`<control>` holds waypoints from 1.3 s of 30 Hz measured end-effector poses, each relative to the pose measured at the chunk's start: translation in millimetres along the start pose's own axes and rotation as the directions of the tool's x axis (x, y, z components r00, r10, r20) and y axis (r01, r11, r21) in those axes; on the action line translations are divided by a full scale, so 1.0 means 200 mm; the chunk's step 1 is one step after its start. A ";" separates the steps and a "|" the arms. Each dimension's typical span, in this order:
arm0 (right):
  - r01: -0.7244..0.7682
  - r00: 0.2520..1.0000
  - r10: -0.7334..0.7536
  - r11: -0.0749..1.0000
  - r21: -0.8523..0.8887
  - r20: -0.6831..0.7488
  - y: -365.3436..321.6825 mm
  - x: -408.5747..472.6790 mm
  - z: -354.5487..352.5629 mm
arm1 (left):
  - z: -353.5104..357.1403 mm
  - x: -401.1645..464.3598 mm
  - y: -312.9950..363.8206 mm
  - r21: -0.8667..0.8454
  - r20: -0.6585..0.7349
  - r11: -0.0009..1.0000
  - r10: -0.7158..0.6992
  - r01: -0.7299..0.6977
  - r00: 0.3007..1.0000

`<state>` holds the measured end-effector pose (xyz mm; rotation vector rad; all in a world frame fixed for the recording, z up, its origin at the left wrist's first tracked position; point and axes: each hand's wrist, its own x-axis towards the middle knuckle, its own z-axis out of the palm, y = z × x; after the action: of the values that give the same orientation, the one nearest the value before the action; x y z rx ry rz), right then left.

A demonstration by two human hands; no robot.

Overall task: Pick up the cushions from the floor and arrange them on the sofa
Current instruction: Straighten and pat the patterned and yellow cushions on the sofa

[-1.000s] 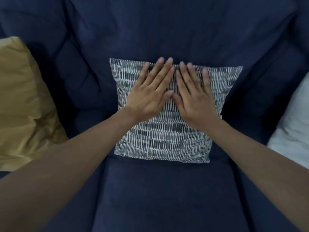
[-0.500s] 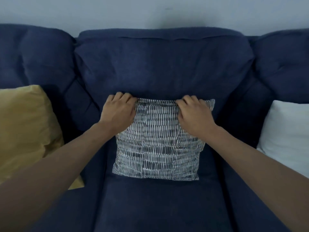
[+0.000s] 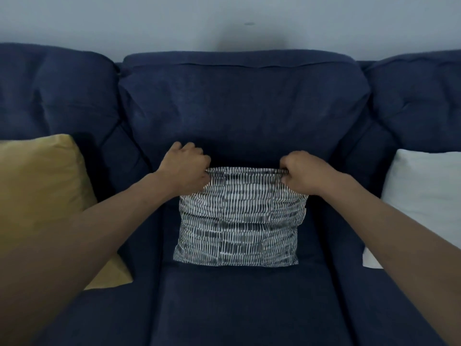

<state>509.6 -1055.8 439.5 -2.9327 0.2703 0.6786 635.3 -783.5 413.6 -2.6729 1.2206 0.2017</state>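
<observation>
My left hand pinches patterned cushion top-left corner | my right hand pinches top-right | cushion upright on sofa | yellow cushion left, white cushion right

Probably a home living room: navy sofa with scatter cushions.

We had a single view, from the camera worn on the person's head. It looked forward and down from above the front of the sofa, squarely facing its middle backrest, with the wall across the top of the frame. It sat close: both forearms ran in from the lower corners. The wide angle bowed the sofa's outer sections. No second view shared the scene.
</observation>
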 end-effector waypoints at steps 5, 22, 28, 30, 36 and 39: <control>0.012 0.972 -0.026 0.998 -0.063 -0.233 0.05 -0.02 -0.04 | -0.06 0.00 -0.04 -0.063 -0.220 0.996 -0.077 0.065 0.973; -0.042 0.953 0.080 0.990 0.134 -0.292 0.06 0.03 -0.08 | -0.13 0.09 -0.05 -0.246 -0.129 0.952 -0.221 0.184 0.967; -0.021 0.943 0.099 0.971 0.239 -0.319 0.12 0.05 -0.09 | -0.16 0.08 -0.05 -0.179 -0.156 0.970 -0.191 0.162 0.969; -0.013 0.931 0.099 0.971 0.239 -0.351 0.12 0.05 -0.10 | -0.16 0.08 -0.05 -0.141 -0.108 0.977 -0.177 0.161 0.978; -0.043 0.932 0.127 0.968 0.247 -0.339 0.07 0.07 -0.09 | -0.11 0.07 -0.06 -0.125 -0.111 0.971 -0.217 0.203 0.970; -0.059 0.928 0.131 0.976 0.211 -0.349 0.01 0.04 -0.08 | -0.09 0.06 -0.07 -0.173 -0.186 0.970 -0.200 0.169 0.962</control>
<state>523.0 -1062.2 449.6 -2.8441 0.4874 0.1025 653.4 -787.5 430.2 -2.9855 1.0349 -0.0045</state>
